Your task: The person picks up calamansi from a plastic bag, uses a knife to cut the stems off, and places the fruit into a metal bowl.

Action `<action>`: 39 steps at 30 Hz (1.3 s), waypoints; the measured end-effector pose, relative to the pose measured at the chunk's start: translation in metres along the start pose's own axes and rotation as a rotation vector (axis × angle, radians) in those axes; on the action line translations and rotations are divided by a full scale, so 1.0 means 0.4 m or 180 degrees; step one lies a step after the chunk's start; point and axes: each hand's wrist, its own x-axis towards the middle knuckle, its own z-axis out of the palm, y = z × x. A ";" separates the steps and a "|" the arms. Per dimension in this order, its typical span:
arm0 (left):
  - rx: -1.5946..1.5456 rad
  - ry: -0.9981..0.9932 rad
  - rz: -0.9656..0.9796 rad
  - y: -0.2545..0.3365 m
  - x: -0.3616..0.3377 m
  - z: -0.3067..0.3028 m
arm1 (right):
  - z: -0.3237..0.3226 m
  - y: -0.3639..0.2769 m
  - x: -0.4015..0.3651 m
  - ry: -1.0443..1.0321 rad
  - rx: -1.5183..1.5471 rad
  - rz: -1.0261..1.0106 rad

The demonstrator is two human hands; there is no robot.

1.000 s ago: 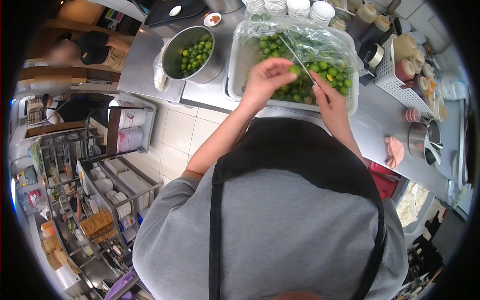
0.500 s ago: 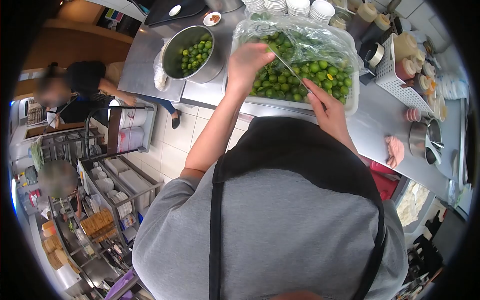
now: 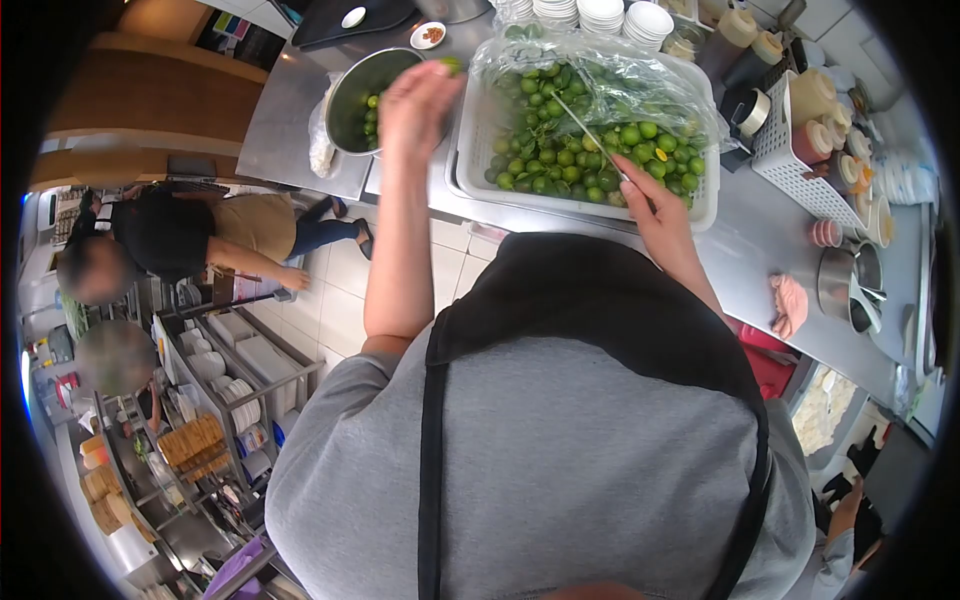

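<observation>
My left hand [image 3: 418, 105] pinches lime [image 3: 452, 65] over pot [image 3: 345, 100] — small, light, firm, likely slick; fingertip grip around middle. Right hand [image 3: 652, 205] closed on knife [image 3: 585, 130].

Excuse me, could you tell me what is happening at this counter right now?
A person in a grey shirt and black apron stands at a steel counter. Their left hand holds a small green lime at the fingertips over the metal pot, which has limes in it. Their right hand grips a thin knife, blade pointing over the white basket full of limes and leaves. Another person bends down by the shelves on the left.
</observation>
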 end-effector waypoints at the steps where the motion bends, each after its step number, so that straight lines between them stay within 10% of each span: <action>1: 0.0487 0.0347 0.0364 0.026 0.016 -0.026 | -0.008 0.003 -0.001 -0.0007 0.0000 0.0002; 4: 0.3625 0.1393 0.2725 0.054 0.059 -0.116 | -0.025 0.012 0.000 0.0099 0.0004 0.0133; 13: 0.4767 -0.1070 0.0601 -0.177 -0.046 0.051 | -0.018 0.011 0.000 0.0180 -0.0117 0.0061; 20: 0.4504 -0.0774 0.0505 -0.222 -0.037 0.074 | -0.015 0.007 -0.003 0.0149 -0.0044 0.0166; 22: 0.2863 -0.1145 -0.0149 -0.223 -0.014 0.040 | -0.018 0.003 -0.003 0.0176 -0.0081 0.0186; 26: 0.2852 -0.1053 -0.0216 -0.196 -0.045 0.047 | -0.009 -0.001 0.001 0.0168 -0.0013 0.0036; 28: 0.0749 -0.0789 -0.1133 -0.135 -0.085 0.089 | -0.013 -0.005 -0.003 0.0170 0.0008 0.0037; 39: -0.0221 -0.0873 -0.0483 -0.107 -0.111 0.111 | 0.001 -0.034 -0.008 -0.0094 0.0009 0.0015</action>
